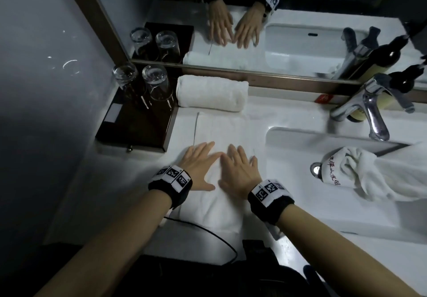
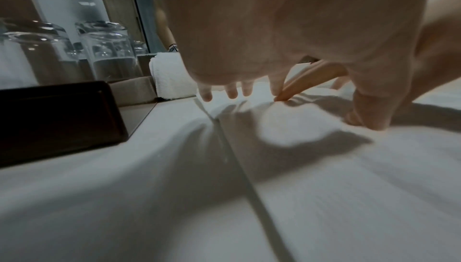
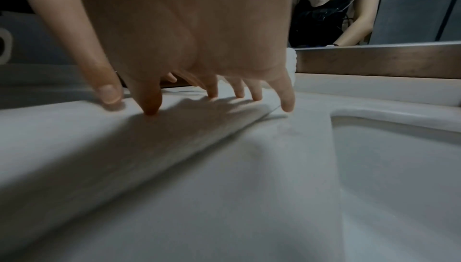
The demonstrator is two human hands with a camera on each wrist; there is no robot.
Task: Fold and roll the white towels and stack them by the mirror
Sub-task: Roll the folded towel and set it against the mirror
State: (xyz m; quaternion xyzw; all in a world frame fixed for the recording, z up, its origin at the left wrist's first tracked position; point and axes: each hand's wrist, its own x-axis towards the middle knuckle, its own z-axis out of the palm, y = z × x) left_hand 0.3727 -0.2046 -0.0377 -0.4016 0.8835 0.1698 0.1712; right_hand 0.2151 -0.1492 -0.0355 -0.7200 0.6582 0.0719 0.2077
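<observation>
We are seeing a dim, grey-toned bathroom scene, with light coming from above and casting soft finger shadows on the folded towel (image 2: 286, 128). The edges are bending from wide-angle distortion, and both wrist views are blurring close up, looking grainy.

- Left hand (image 1: 198, 164) and right hand (image 1: 238, 171) press flat, side by side, on a folded white towel (image 1: 219, 130).
- A rolled white towel (image 1: 211, 93) lies by the wood-framed mirror (image 1: 231, 71).

Black wristbands (image 1: 170, 184) bearing white, seemingly coded tags.
</observation>
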